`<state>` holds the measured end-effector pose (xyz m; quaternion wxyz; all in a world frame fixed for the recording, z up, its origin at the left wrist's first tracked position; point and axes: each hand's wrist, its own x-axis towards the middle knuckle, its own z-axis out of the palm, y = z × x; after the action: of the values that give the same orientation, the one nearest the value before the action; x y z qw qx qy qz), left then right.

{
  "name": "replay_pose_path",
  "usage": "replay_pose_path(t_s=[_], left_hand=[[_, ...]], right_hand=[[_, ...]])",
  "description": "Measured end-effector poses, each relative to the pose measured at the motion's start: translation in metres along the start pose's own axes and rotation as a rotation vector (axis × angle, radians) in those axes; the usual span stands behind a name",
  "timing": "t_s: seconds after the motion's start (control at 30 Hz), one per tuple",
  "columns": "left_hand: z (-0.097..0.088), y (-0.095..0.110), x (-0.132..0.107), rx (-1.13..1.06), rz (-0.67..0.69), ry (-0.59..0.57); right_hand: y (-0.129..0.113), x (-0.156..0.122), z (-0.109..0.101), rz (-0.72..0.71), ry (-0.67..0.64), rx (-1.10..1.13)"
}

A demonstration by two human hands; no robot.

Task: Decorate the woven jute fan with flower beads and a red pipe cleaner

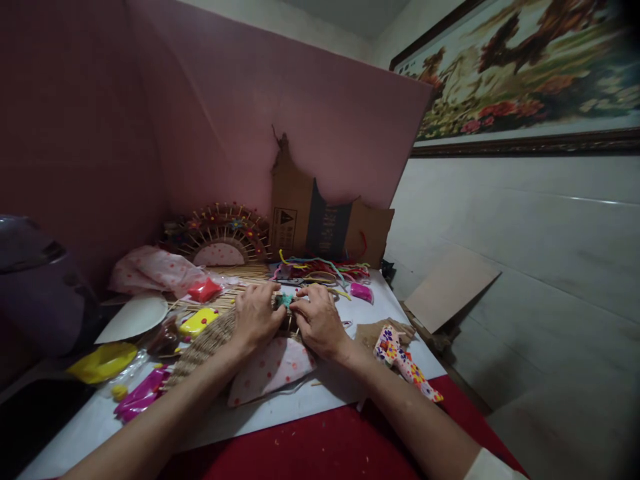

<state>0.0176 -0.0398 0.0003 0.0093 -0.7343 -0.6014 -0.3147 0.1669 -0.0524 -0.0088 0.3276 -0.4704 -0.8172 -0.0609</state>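
- Left hand (257, 315) and right hand (320, 321) meet fingertip to fingertip, pinching a small teal piece (285, 300).
- White sheet (320, 395) lies bare nearer the red table (310, 448) edge; pink board (250, 120) stands behind.

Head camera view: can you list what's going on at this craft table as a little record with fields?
left hand: pinches teal piece
right hand: pinches the same piece
under hands: stick fan, dotted pink paper
behind: finished fan, pipe cleaners, cardboard box
left side: yellow packet, red packet
surface: white sheet on red table
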Motion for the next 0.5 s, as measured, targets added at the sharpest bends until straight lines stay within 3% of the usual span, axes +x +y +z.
replay_pose_path(t_s=[0.5], left_hand=[[0.0082,-0.0048,0.0008,-0.023,-0.022,0.024]], right_hand=[[0.0039,0.0022,-0.0002,0.028,0.005,0.003]])
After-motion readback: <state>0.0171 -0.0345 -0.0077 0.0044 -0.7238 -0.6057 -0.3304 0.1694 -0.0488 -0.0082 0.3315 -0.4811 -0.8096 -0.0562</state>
